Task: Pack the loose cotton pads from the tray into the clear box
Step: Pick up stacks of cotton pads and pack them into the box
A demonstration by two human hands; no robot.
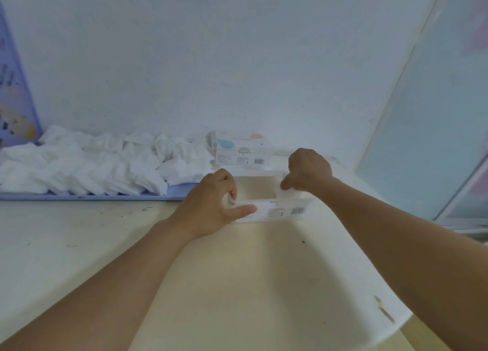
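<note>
From the head camera, a clear box [274,209] with a barcode label on its near wall sits on the pale table [237,284], just in front of the person. The left hand [214,205] is at the box's left end, its fingers curled round a white cotton pad [227,201] with the thumb stretched along the near wall. The right hand [307,171] is at the box's right end, thumb and fingers pinching another cotton pad [290,192] at the rim. To the left, along the wall, a lilac tray [92,197] holds a big heap of loose cotton pads [92,165]. Behind the near box, just right of the heap, stands a second clear box [237,149] with coloured print and a barcode.
</note>
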